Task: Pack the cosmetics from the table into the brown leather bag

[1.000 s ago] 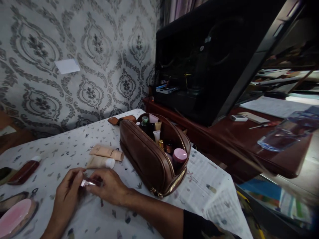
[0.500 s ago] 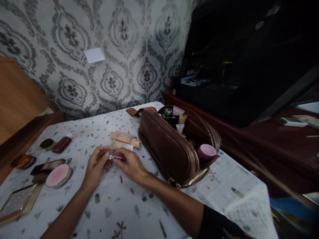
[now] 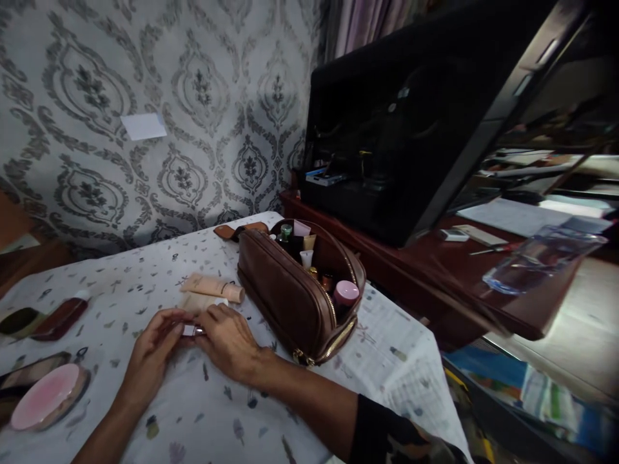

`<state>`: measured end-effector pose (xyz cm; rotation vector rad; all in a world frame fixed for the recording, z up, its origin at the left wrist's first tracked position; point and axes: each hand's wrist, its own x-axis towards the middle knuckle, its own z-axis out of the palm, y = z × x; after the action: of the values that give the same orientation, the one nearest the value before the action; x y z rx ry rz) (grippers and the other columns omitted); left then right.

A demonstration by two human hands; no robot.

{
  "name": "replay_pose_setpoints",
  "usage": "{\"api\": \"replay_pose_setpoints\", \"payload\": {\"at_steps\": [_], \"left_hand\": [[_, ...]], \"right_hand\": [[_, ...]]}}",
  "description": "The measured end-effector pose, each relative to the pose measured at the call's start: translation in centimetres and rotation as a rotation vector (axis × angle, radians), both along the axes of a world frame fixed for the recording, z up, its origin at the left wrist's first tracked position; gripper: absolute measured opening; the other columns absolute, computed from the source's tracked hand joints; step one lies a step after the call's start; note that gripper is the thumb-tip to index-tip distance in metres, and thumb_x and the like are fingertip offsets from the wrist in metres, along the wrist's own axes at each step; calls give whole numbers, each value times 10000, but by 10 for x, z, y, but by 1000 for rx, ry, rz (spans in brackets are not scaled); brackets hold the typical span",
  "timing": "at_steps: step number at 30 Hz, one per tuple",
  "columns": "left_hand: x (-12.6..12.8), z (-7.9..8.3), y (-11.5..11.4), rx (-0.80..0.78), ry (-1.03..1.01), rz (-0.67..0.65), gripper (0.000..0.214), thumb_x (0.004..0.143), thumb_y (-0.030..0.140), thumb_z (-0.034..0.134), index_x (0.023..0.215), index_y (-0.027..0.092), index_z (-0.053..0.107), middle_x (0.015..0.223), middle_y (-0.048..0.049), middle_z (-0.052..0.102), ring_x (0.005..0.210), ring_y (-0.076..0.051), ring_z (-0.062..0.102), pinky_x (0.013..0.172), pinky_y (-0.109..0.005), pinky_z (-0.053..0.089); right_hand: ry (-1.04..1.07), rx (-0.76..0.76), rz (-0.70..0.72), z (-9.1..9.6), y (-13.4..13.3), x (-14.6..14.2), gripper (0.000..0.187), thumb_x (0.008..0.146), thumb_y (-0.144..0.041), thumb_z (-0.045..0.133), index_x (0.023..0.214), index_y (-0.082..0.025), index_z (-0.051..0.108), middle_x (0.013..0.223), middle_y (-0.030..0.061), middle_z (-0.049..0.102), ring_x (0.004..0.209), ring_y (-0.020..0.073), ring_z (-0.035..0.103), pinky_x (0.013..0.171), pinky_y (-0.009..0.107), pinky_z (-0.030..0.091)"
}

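Both my hands meet over the patterned tablecloth [image 3: 203, 412]. My left hand [image 3: 152, 351] and my right hand [image 3: 227, 341] are both closed on a small cosmetic tube with a silver end [image 3: 191, 330], held between their fingertips. Just behind them lie two beige tubes [image 3: 213, 287]. To the right stands an open brown leather toiletry bag [image 3: 290, 299], filled with several bottles, tubes and a pink-lidded jar [image 3: 345, 291].
On the left of the table lie a round pink compact [image 3: 46, 396], a dark red bottle [image 3: 60, 318] and other dark makeup cases. A dark wooden cabinet [image 3: 483, 270] with a black television [image 3: 411, 122] stands on the right. Patterned wallpaper is behind.
The camera swung left and back to the right. My hands stayed together on the small tube, whose reddish body is now mostly covered by my right fingers.
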<state>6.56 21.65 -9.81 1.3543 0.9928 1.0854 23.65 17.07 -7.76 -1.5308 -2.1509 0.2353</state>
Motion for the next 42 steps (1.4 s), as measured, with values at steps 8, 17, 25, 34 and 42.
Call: {"api": "replay_pose_setpoints", "payload": {"at_steps": [8, 17, 25, 34, 42], "left_hand": [[3, 4, -4, -82, -61, 13, 536, 704, 643, 778, 979, 190, 697, 1063, -73, 714, 886, -250, 695, 625, -299, 600], [1, 1, -3, -170, -70, -33, 641, 668, 672, 793, 1068, 182, 685, 1109, -109, 741, 854, -277, 729, 581, -314, 597], [10, 14, -13, -61, 187, -89, 724, 632, 801, 714, 996, 175, 694, 894, -115, 768, 858, -286, 721, 656, -335, 602], [11, 11, -13, -30, 240, -85, 732, 642, 829, 674, 957, 168, 704, 865, -116, 758, 833, -264, 701, 665, -318, 587], [8, 2, -9, -12, 202, -113, 642, 677, 773, 701, 923, 181, 733, 825, -107, 750, 778, -250, 690, 635, -301, 572]], "right_hand": [[-41, -17, 6, 18, -13, 10, 211, 980, -300, 585, 1139, -167, 626, 1140, 96, 687, 1109, 257, 618, 863, 354, 536], [0, -5, 7, 28, -19, 22, 188, 958, -269, 620, 1112, -164, 653, 1072, 90, 688, 1055, 244, 625, 840, 327, 516], [181, 92, -6, 67, -27, 56, 135, 922, -246, 680, 1014, -148, 673, 1000, 77, 693, 928, 198, 635, 799, 283, 477], [149, 298, -235, 133, -48, 129, 70, 917, -213, 652, 958, -164, 680, 926, 41, 689, 812, 150, 609, 713, 259, 432], [-554, 135, -628, 132, -53, 177, 150, 957, -260, 575, 905, -165, 677, 926, 82, 698, 921, 219, 583, 743, 310, 360]]}}
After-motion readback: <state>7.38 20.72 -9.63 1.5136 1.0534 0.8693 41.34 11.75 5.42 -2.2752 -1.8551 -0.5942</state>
